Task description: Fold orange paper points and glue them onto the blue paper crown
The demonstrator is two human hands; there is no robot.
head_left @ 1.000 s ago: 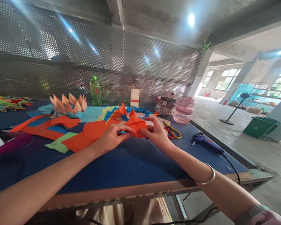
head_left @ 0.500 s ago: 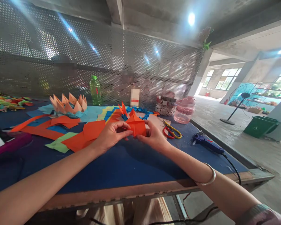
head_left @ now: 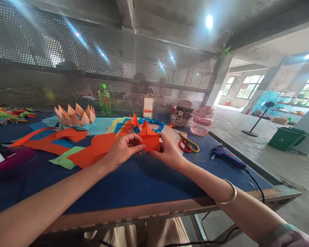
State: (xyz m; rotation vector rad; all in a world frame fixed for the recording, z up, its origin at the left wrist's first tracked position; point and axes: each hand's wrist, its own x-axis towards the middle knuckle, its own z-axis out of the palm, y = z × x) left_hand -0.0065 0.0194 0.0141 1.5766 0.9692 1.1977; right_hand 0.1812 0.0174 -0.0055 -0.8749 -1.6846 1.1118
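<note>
Between my two hands is a folded piece of orange paper [head_left: 149,137], its pointed tip upward, held above the blue tabletop. My left hand [head_left: 126,146] pinches its left side between thumb and fingers. On the right edge, my right hand [head_left: 170,151] grips it with the thumb at the lower front and fingers behind. Just beyond the hands lie blue folded paper pieces [head_left: 159,128] and an orange pointed piece [head_left: 134,120]. Flat orange sheets [head_left: 103,142] lie left of my left hand.
Red-and-yellow-handled scissors [head_left: 189,143] and a blue glue gun [head_left: 229,156] with a cord lie to the right. A pink jar [head_left: 202,121], a woven basket [head_left: 181,116] and a green bottle [head_left: 104,100] stand farther back. A peach paper ring of points [head_left: 76,116] sits at left.
Both hands keep their hold on the orange paper. The left fingers shift only slightly along its left side, and the view moves a little.
</note>
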